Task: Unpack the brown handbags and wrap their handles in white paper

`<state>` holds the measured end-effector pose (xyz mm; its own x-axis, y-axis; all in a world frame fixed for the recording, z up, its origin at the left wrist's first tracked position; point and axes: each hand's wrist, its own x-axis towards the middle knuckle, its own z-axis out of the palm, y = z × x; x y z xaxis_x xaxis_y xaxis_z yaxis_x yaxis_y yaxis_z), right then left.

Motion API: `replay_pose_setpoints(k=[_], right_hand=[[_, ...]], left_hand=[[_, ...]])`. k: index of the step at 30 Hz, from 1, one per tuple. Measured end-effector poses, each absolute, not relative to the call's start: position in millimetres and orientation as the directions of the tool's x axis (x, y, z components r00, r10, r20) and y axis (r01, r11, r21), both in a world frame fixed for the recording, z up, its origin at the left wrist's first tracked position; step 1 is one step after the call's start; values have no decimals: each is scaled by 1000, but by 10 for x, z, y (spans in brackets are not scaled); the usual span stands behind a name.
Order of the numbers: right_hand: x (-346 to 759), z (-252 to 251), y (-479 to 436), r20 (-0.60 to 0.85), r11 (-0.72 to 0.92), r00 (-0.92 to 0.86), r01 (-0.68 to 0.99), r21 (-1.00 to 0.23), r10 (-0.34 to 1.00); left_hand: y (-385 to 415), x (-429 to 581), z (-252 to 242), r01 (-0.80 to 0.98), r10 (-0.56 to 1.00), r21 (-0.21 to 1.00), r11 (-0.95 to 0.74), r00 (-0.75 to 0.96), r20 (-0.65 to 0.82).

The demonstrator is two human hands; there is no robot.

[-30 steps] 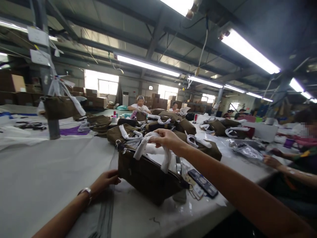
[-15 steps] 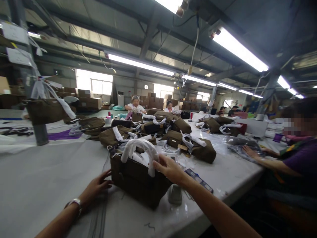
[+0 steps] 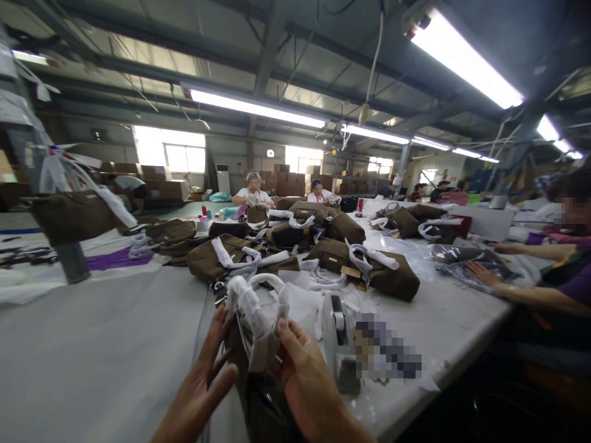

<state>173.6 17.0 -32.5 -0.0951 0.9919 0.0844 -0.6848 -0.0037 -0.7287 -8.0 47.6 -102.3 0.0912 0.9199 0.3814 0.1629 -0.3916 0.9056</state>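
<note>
Currently, the brown bag (image 3: 258,400) is between your two hands, at 12 o'clock from you; its long axis runs roughly from 11 to 5 o'clock; your right hand (image 3: 309,381) is the nearer, its thumb and fingers closed on one of the white-wrapped handles (image 3: 244,301); your left hand (image 3: 201,378) is spread wide at the bag's 9 o'clock side and grips nothing; whether its fingertips touch the bag cannot be told; the tape dispenser (image 3: 341,351) sits at 1 o'clock, just beside your right hand; the bag pile (image 3: 392,280) lies at 12 o'clock, beyond; any marking there is too small to read; the paper sheets (image 3: 13,107) at 10 o'clock show no legible writing.
</note>
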Motion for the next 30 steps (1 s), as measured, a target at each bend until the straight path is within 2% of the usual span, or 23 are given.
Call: replay_pose_setpoints(k=[2,4,8,11,14,16,18,19,20,21,22,24,25,27,30], right_hand=[[1653,-398,78,80,20,-41,-765,-643,996],[1660,-465,27,77,56,13,-800,-598,997],[1832,-560,-1,17,77,83,-806,-587,996],[1931,-660,-11,-11,173,210,-832,-528,978],[1969,-783,-36,-2,271,306,-847,-457,952],[2008,-830,-52,69,281,288,-806,-521,955],[2085,-821,-48,221,316,228,-618,-720,948],[2136,-796,-31,334,375,172,-436,-818,927],[2190,-762,-1,465,473,86,-206,-857,881],[2243,-726,42,588,588,-32,34,-808,809],[2290,-693,98,674,695,-176,237,-679,718],[2356,-661,233,717,819,-431,450,-356,548],[2375,-669,303,718,843,-499,486,-232,485],[2401,-726,419,735,859,-543,501,-106,407],[2461,-836,465,792,848,-470,518,-111,391]], left_hand=[[386,-8,-1029,275,917,876,-396,162,364],[325,35,-1040,336,933,871,-359,154,326],[271,29,-1042,189,952,935,-301,116,283],[266,-84,-1079,88,965,967,-239,132,226],[290,-243,-1119,114,978,980,-164,151,146],[324,-310,-1112,153,980,983,-104,185,75],[363,-314,-1073,173,971,977,-124,223,83],[378,-292,-1042,187,961,967,-175,244,127],[386,-256,-1004,207,948,949,-236,263,178],[385,-210,-958,237,934,926,-293,280,224],[372,-157,-904,276,923,901,-334,292,253],[318,-44,-778,365,917,861,-355,316,244],[280,8,-710,408,924,846,-342,311,224],[207,83,-582,473,940,826,-306,286,185],[162,69,-444,532,960,801,-274,207,191]])
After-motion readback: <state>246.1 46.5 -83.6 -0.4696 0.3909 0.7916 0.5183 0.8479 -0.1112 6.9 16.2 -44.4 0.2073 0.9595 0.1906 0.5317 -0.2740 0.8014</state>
